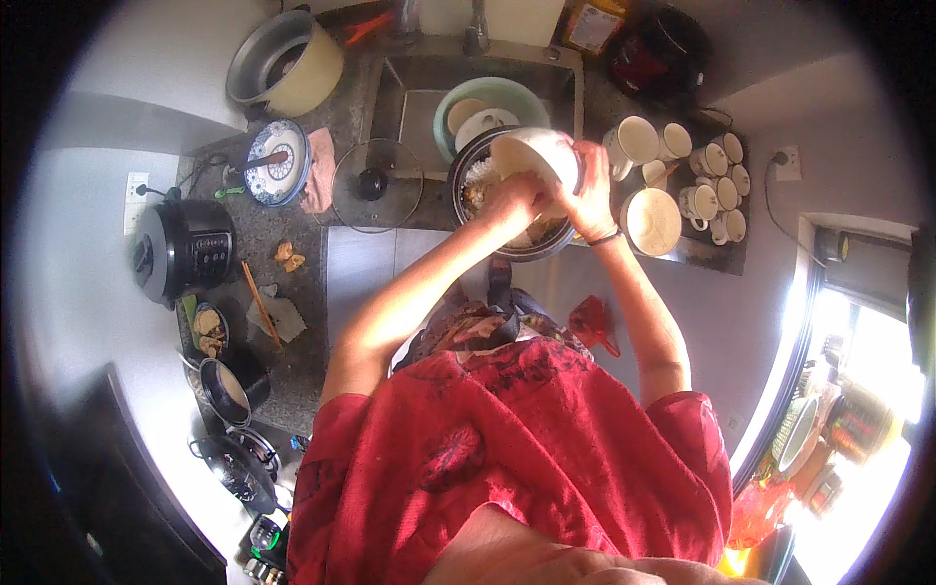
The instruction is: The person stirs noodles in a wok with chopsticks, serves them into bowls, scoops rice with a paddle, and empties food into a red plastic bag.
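A white bowl (537, 157) is tipped on its side over a dark-rimmed pot (457, 197), its mouth facing down and left. My right hand (591, 194) grips it by the right side of its rim. At the bowl's mouth is my left hand (518, 199); its fingertips are hidden, and whether they hold anything is unclear. White rice (480, 173) and darker bits of food lie in the pot, partly covered by the bowl and my hands. Just behind, a pale green basin (537, 95) with dishes in it stands in the sink (413, 102).
A glass lid (391, 197) lies left of the pot, beside a pink cloth (319, 172) and a patterned plate (256, 172). Several white mugs (703, 199) and a round pale bowl (653, 221) stand to the right. An electric cooker (197, 245) and chopsticks (261, 303) are on the left counter.
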Action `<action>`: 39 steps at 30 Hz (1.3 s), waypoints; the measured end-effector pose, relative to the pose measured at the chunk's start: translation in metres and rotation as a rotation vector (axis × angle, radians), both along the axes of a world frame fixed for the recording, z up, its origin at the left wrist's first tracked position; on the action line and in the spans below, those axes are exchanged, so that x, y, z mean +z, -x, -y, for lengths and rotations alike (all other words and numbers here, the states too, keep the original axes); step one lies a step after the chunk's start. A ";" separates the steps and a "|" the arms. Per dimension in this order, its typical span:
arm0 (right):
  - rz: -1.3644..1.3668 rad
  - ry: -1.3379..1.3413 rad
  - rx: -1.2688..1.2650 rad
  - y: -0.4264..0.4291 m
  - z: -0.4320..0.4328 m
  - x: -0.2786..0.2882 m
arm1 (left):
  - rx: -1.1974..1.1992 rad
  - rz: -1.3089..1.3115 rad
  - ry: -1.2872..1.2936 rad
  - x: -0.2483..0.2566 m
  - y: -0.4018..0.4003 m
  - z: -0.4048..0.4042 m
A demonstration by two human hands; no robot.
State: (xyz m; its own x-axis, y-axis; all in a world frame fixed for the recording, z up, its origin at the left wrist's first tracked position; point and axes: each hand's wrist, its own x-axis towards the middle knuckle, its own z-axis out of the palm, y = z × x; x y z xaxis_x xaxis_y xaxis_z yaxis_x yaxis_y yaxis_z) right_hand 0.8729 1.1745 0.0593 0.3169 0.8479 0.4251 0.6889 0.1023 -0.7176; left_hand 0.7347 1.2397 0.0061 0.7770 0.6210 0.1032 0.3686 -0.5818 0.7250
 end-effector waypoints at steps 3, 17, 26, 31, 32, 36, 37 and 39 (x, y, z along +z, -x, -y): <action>0.147 -0.066 -0.037 -0.006 -0.008 0.011 | -0.089 0.018 -0.074 0.004 0.019 0.001; -0.280 -0.050 -0.239 -0.026 -0.006 0.027 | -0.103 -0.152 0.508 0.023 0.041 -0.027; -1.340 -0.117 -0.216 -0.034 0.031 0.025 | 0.335 0.381 -0.020 0.034 0.124 -0.030; -1.416 -0.125 -0.213 -0.015 0.051 0.042 | 0.736 0.255 0.012 -0.035 0.280 -0.046; -1.440 -0.099 -0.183 -0.016 0.053 0.042 | 0.783 0.139 -0.031 -0.053 0.321 -0.049; -1.287 -0.078 -0.271 -0.002 0.052 0.053 | 0.736 -0.405 -0.390 -0.049 0.409 -0.065; -1.209 -0.061 -0.284 0.007 0.049 0.058 | 0.704 -0.499 -0.404 -0.050 0.420 -0.070; -1.235 -0.060 -0.278 0.008 0.049 0.057 | 0.733 -0.672 -0.298 -0.058 0.430 -0.073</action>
State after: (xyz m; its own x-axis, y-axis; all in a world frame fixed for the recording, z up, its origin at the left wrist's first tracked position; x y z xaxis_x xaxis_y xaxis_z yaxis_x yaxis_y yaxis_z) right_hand 0.8653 1.1250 0.1164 0.6924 0.6787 -0.2448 -0.4306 0.1164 -0.8950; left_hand 0.3045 1.3127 -0.0522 0.1726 0.9849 0.0152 0.9795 -0.1733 0.1031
